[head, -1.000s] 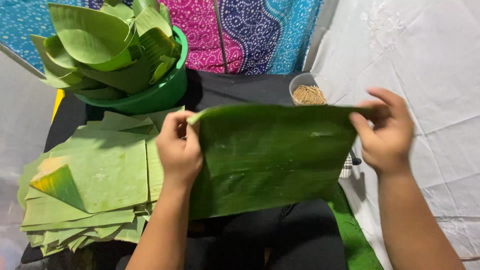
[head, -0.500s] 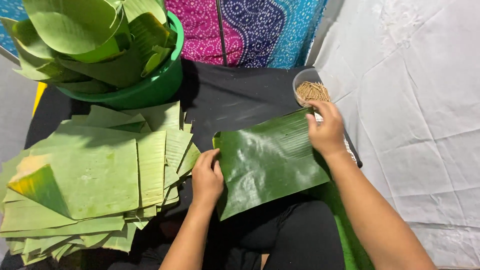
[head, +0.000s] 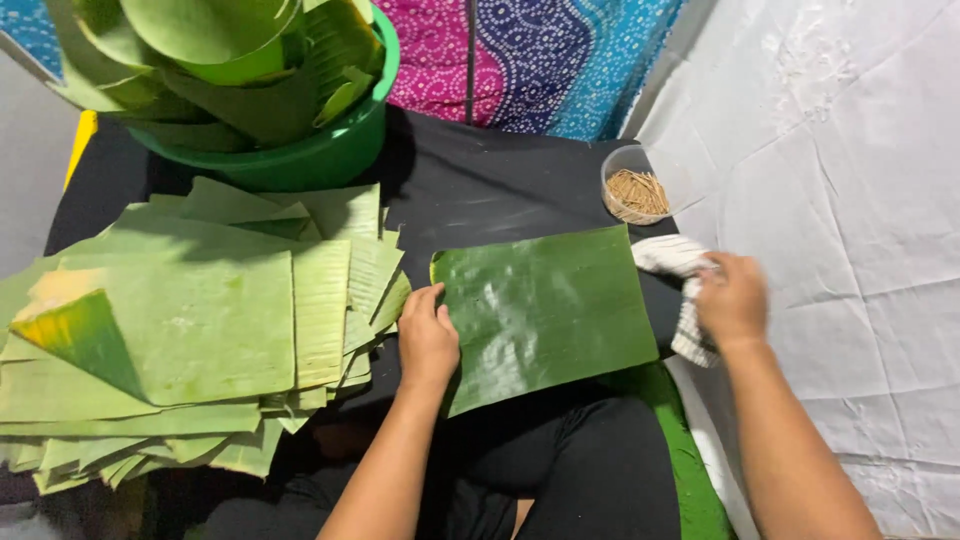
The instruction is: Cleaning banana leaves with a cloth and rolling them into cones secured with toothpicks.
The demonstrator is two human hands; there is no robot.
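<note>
Change: the right hand [head: 733,300] has been moved off the far corner of the banana leaf sheet [head: 545,312] and onto a white cloth [head: 682,270] just right of it; the left hand [head: 427,340] has been kept on the sheet's left edge.

Head view, left hand: laid flat on the near-left edge of the dark glossy sheet, fingers spread and pressed down, nothing clasped.

Head view, right hand: closed around the white cloth (slightly blurred), beside the sheet's right edge.

Sheet: spread flat on the black cloth surface [head: 480,180], over the person's lap, tilted slightly.

Leaf stack: a pile of paler cut leaf pieces [head: 190,330] is seen left of the left hand, one piece with a yellowed corner.

Containers: a green plastic basin [head: 310,160] filled with rolled leaves is set at the far left; a small clear round tub of thin brown sticks [head: 635,190] is set far right, just beyond the white cloth.

Backdrop: patterned pink and blue fabric [head: 540,60] is hung behind; a white sheet [head: 850,200] lies to the right.
</note>
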